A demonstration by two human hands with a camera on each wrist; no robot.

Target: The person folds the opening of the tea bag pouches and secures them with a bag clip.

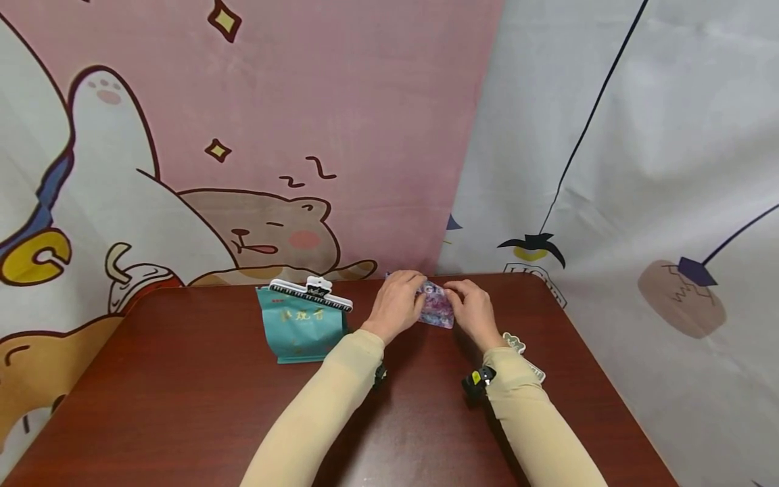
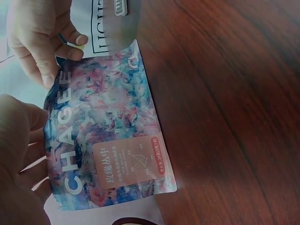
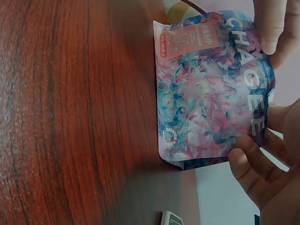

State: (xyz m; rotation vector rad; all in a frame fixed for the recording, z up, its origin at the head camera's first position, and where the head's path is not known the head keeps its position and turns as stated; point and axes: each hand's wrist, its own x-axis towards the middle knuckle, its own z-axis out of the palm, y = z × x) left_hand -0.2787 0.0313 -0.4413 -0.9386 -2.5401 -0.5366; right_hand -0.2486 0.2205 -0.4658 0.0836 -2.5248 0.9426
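A pink, blue and purple CHAGEE tea pouch stands near the table's back edge, between my two hands. My left hand pinches its top edge toward the left end, fingers behind and thumb in front. At the right end of that same edge, my right hand grips with thumb and fingertips. White lettering runs along the pouch's top in the left wrist view, with a pink label low on its front. The pouch's lower edge meets the dark wood in the right wrist view. Its back is hidden.
Left of my hands stands a teal bag, its top closed by a piano-key sealing clip. Another white clip lies by my right wrist, partly hidden by the sleeve. A printed cloth hangs behind the brown table.
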